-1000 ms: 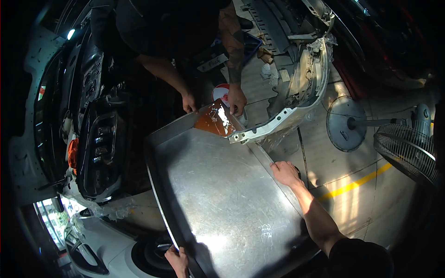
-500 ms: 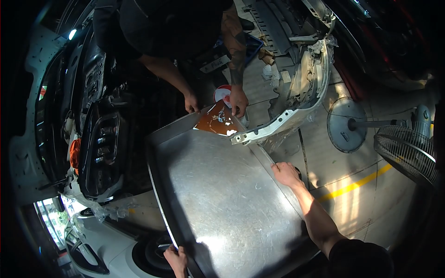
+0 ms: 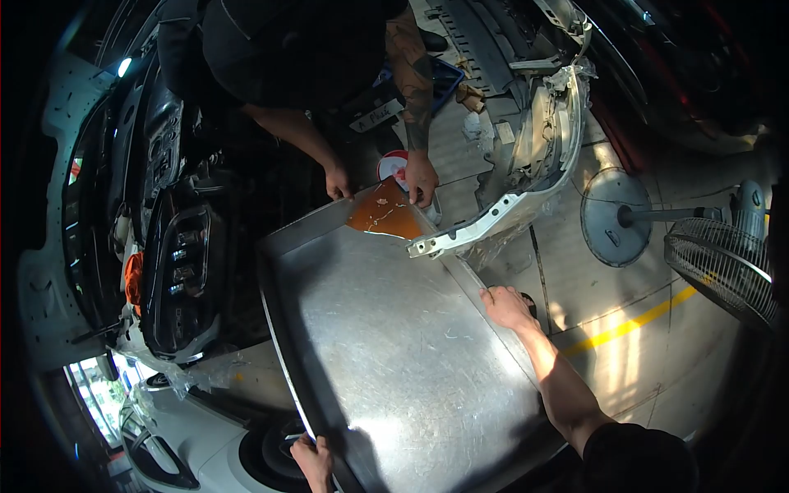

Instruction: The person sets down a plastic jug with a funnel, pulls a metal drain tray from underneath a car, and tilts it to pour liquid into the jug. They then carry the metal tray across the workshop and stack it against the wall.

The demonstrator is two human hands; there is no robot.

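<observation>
Metal tray (image 3: pixel 394 329), grey, scuffed, brown liquid (image 3: pixel 398 218) cornered

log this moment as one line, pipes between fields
left grip: on tray, left rim | right grip: on tray, right rim | brown liquid: tray's far corner | co-worker: at far end

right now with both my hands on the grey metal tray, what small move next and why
Perhaps tip the grey metal tray slightly toward its far corner: shiny brown liquid is pooled there, a co-worker's hands are at that corner, and your left hand and right hand hold the tray's sides.
</observation>
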